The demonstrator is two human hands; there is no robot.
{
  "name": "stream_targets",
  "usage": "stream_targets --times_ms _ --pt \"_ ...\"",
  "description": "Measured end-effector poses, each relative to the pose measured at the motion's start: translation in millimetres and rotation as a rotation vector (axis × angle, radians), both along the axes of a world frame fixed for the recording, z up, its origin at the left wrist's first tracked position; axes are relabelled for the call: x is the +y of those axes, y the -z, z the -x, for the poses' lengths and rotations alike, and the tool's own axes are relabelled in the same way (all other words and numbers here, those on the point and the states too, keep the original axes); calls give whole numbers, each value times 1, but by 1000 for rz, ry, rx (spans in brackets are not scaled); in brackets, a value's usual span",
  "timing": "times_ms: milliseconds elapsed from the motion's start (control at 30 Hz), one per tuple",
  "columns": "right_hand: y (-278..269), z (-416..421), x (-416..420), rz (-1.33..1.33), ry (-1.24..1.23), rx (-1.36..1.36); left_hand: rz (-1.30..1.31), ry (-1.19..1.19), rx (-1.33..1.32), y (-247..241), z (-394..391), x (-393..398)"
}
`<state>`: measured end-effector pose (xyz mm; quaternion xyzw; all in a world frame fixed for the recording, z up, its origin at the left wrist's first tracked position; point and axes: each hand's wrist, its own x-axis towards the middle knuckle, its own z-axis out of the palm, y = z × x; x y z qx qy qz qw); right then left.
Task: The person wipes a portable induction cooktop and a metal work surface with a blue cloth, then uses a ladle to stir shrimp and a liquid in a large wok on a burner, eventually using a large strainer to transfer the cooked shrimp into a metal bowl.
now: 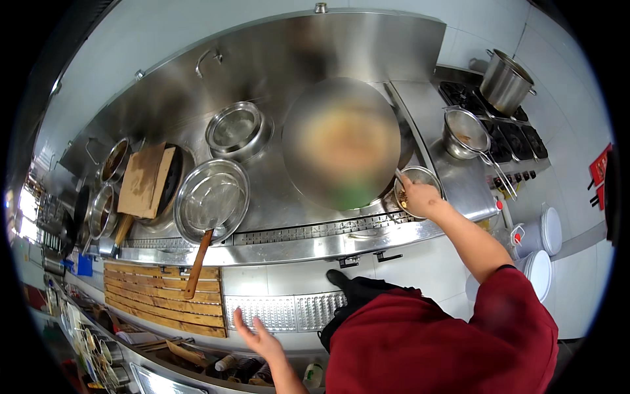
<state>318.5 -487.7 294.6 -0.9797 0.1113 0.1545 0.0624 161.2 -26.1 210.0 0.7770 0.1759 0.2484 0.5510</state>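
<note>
My right hand [422, 198] is closed around the metal handle of a utensil [399, 173], over a steel bowl [435, 180] with brown and yellowish food bits in it. A large round blurred area covers what lies left of that hand, so the utensil's far end is hidden. My left hand [261, 340] is raised at the lower middle, its fingers apart and nothing in it. Beyond it, at the counter's front edge, a wire-mesh strainer with a wooden handle [199, 266] rests in a wide steel basin [180, 207].
Steel bowls [268, 135] stand at the back of the steel counter [266, 197]. Cardboard [135, 189] covers a dark pan at left. A strainer on a pot [455, 147] and a tall stockpot [502, 86] are at right. Behind runs a cluttered shelf; a wooden slatted mat [162, 300] lies on the floor.
</note>
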Motion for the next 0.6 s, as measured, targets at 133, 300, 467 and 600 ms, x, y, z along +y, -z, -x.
stream_targets --times_ms 133,300,467,600 --pt "41 -22 -11 -192 50 -212 29 399 42 -8 -56 -68" --pt "39 -38 -26 -534 -67 -293 425 766 357 -3 -135 -177" --pt "-45 13 -84 -574 -46 -118 902 717 656 -2 -202 -262" --pt "-68 56 -127 -546 -89 -297 1031 590 559 7 -236 -312"
